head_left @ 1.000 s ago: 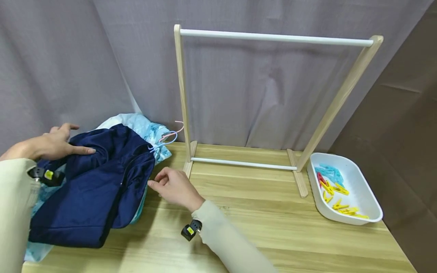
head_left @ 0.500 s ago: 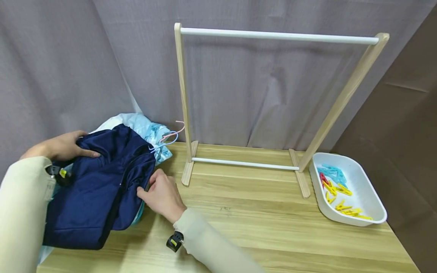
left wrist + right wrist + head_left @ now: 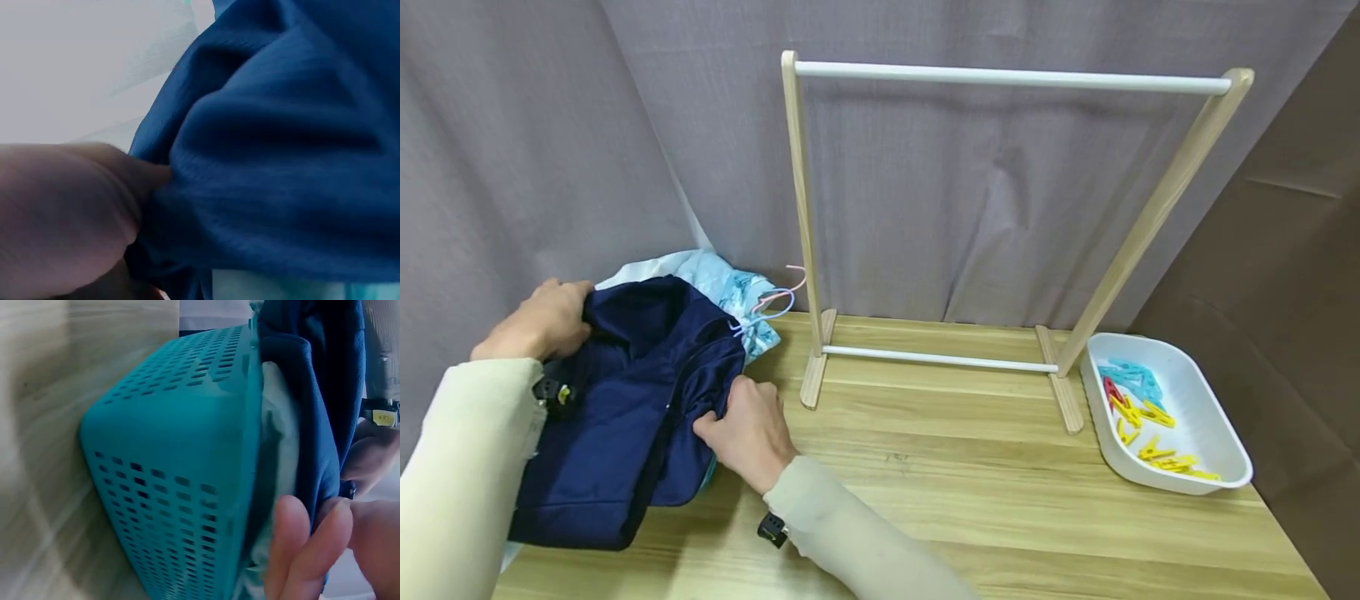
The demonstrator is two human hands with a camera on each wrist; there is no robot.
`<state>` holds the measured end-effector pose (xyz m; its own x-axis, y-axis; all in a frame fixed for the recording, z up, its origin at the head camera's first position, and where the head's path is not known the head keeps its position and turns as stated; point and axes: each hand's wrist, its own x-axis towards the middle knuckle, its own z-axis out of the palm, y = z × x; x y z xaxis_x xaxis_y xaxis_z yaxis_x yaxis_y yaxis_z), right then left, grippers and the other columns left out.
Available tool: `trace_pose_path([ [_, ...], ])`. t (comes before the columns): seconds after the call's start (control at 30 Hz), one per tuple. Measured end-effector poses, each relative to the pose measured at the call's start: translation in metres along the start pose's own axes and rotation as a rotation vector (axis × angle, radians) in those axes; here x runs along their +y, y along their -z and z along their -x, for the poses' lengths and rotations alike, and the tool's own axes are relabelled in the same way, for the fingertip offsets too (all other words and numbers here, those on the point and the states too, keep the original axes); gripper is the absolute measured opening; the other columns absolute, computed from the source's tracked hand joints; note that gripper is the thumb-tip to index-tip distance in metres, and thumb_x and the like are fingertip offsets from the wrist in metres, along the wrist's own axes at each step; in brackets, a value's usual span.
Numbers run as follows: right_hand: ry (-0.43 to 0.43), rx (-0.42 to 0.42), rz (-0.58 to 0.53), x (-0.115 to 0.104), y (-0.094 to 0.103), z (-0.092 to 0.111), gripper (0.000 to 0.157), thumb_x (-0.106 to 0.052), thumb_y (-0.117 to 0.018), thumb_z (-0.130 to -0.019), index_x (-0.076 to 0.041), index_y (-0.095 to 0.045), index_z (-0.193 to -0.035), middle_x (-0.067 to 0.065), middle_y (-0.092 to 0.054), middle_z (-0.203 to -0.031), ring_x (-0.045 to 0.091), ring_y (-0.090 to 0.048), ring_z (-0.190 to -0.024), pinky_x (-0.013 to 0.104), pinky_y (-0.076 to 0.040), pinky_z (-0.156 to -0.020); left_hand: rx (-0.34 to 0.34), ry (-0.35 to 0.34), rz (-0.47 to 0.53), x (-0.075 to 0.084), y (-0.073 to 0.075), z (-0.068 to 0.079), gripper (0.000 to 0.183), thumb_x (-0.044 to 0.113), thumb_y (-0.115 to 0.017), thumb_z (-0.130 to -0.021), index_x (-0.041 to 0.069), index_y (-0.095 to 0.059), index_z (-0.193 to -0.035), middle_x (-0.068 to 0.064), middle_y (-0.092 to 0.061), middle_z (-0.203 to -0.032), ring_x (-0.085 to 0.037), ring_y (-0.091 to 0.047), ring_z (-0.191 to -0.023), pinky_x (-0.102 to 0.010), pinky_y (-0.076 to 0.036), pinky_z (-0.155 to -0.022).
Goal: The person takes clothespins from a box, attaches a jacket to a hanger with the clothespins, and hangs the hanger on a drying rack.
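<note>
A navy jacket (image 3: 598, 467) with a dark zip line lies on top of a turquoise perforated basket (image 3: 169, 425), which it mostly hides in the head view. A blue hanger hook (image 3: 781, 313) sticks out at the jacket's neck end. My left hand (image 3: 553, 321) grips the jacket's upper left edge, its fabric bunched beside the thumb in the left wrist view. On the other side, my right hand (image 3: 748, 437) pinches the right edge between thumb and fingers. Light blue and white cloth (image 3: 700, 271) shows beneath and behind the jacket, with a pink hanger hook (image 3: 802, 279) nearby.
A wooden rack with a white top rail (image 3: 1000, 77) stands at the back of the table (image 3: 925, 500). Right of it is a white tray (image 3: 1217, 442) holding blue clothespins (image 3: 1133, 382), yellow clothespins (image 3: 1176, 464) and one red clothespin (image 3: 1112, 392). A grey curtain (image 3: 925, 208) hangs behind.
My right hand has moved left onto the jacket's right edge and pinched it. The left hand has shifted right and curled from flat fingers into a grip on the fabric.
</note>
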<state>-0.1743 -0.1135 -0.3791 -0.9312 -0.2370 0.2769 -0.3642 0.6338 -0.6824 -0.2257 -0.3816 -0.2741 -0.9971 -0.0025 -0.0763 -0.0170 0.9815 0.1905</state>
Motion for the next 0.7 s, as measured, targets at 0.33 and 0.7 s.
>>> trace_pose_path([
  [0.33, 0.179, 0.138, 0.104, -0.007, 0.011, -0.002, 0.033, -0.007, -0.071, -0.076, -0.017, -0.046, -0.058, 0.001, -0.059, -0.055, 0.006, -0.053, -0.052, 0.015, -0.038, -0.046, 0.283, 0.0, 0.051, 0.014, 0.014, 0.011, 0.044, -0.01, -0.048, -0.084, -0.014, -0.047, -0.128, -0.046, -0.042, -0.117, -0.071, -0.043, -0.105, -0.077, -0.038, -0.083],
  [0.7, 0.416, 0.109, -0.149, -0.012, 0.055, -0.021, 0.019, -0.005, -0.059, -0.095, 0.002, -0.065, -0.111, -0.003, -0.06, -0.063, -0.005, -0.045, -0.05, 0.006, -0.041, -0.054, 0.653, -0.157, 0.135, 0.055, 0.035, 0.023, 0.034, -0.01, -0.047, -0.08, -0.013, -0.056, -0.113, -0.039, -0.057, -0.107, -0.056, -0.051, -0.099, -0.067, -0.038, -0.086],
])
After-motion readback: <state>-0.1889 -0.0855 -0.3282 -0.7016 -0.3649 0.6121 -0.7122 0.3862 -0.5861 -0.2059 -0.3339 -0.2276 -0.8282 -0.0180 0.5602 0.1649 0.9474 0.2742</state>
